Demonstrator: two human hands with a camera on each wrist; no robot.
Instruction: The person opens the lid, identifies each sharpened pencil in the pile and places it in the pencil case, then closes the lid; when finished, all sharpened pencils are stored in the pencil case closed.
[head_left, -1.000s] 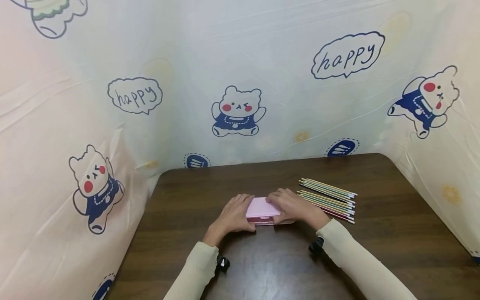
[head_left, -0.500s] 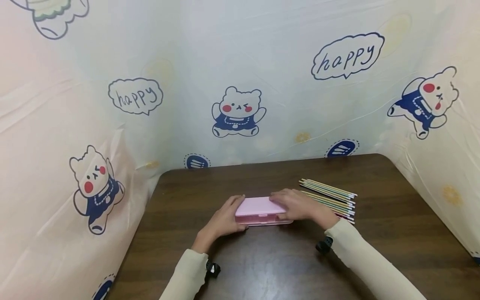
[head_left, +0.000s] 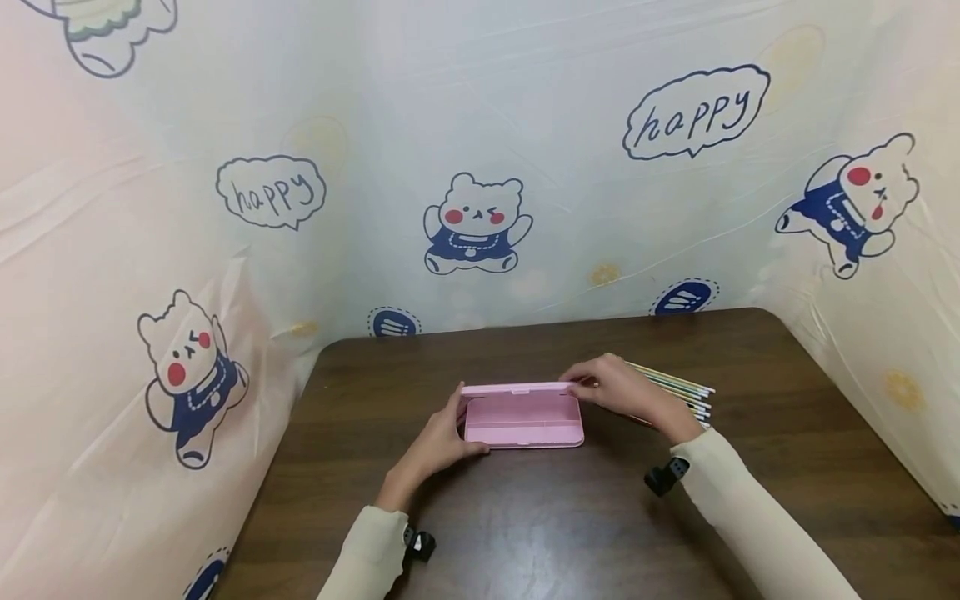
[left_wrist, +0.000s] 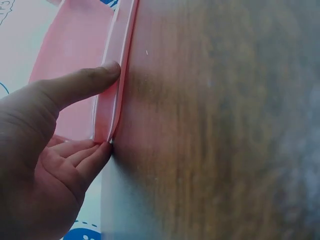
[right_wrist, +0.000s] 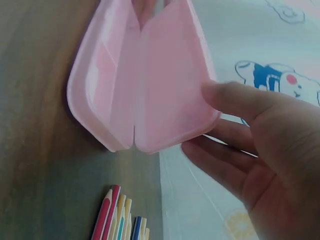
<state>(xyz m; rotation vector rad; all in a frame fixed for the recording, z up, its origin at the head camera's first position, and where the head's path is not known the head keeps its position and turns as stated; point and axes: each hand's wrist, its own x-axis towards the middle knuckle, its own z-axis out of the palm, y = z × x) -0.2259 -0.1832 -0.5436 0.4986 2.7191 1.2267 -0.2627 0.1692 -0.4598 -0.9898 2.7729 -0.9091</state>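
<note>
A pink pencil case (head_left: 524,432) lies on the table with its lid raised, showing a long divider inside. At its left end my left hand (head_left: 433,446) holds the base. In the left wrist view, the left thumb lies across the case's front wall (left_wrist: 106,107) and the curled fingers touch its end. My right hand (head_left: 628,393) pinches the right corner of the raised lid (right_wrist: 172,85), thumb on the inner face and fingers behind, as the right wrist view shows. Several pencils (head_left: 678,385) lie beyond the right hand, partly hidden by it.
The dark wooden table (head_left: 517,517) carries the case and pencils. A patterned cloth (head_left: 480,108) with bears hangs behind the table and at both sides. Pencil tips (right_wrist: 112,212) lie near the case's right end in the right wrist view.
The case slid left along the table in both hands, then its lid swung up and back. My right hand moved from the lid's top to its raised right corner.
</note>
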